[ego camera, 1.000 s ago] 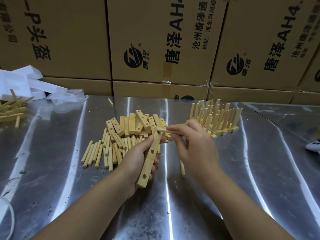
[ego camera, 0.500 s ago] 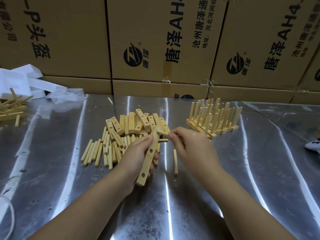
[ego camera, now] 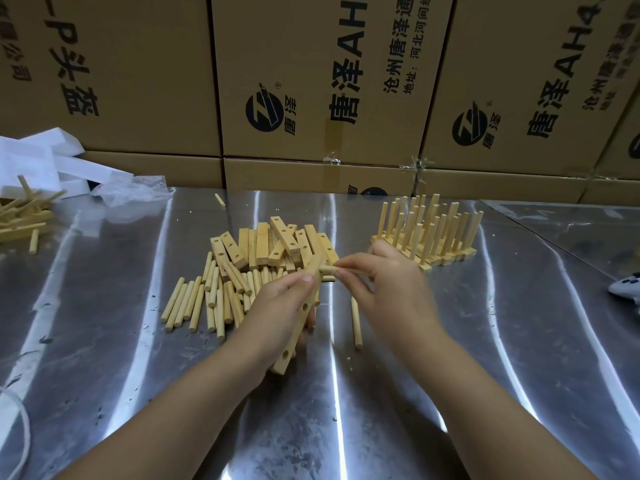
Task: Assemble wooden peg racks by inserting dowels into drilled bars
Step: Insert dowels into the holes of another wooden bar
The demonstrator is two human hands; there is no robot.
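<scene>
Since a second ago my right hand (ego camera: 391, 299) has pushed the dowel (ego camera: 329, 269) deeper into the top hole of the bar (ego camera: 300, 315); only a stub shows ahead of my pinching thumb and forefinger. My left hand (ego camera: 277, 308) wraps the bar above the steel table (ego camera: 485, 341), so this peg looks nearly seated. The cartons (ego camera: 311, 46) behind read "唐泽" and "AH4"

Head-worn camera looks forward and down, close above the table (ego camera: 519, 341)

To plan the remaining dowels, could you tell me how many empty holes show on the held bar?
2 on the bar: one hole midway, one near the lower end. The left hand may hide more.
</scene>
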